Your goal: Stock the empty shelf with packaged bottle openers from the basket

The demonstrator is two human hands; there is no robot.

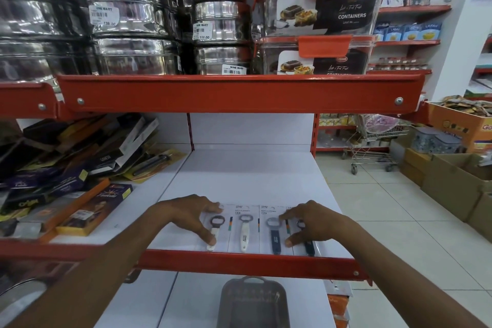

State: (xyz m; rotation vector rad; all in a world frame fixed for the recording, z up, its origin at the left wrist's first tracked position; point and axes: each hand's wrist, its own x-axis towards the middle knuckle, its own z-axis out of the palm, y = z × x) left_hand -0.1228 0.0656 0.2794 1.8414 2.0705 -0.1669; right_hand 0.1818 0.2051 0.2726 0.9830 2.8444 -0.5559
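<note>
Several packaged bottle openers lie side by side in a row at the front of the white shelf (239, 176). From the left: a white-handled opener (217, 231), a second white-handled opener (244, 234), a dark-handled opener (274, 237), and a dark-handled opener (308, 245) partly hidden. My left hand (191, 214) rests on the leftmost pack, thumb and fingers spread across the card. My right hand (311, 225) presses on the rightmost pack the same way. A grey basket (253, 301) sits on the shelf below, and I cannot tell what is inside it.
Boxed kitchen goods (66, 168) lie piled on the shelf section to the left. Steel tins (127, 16) and plastic containers (319, 8) fill the shelf above. A red shelf lip (239, 263) runs in front. Cardboard boxes (452, 181) and a trolley (372, 146) stand on the right.
</note>
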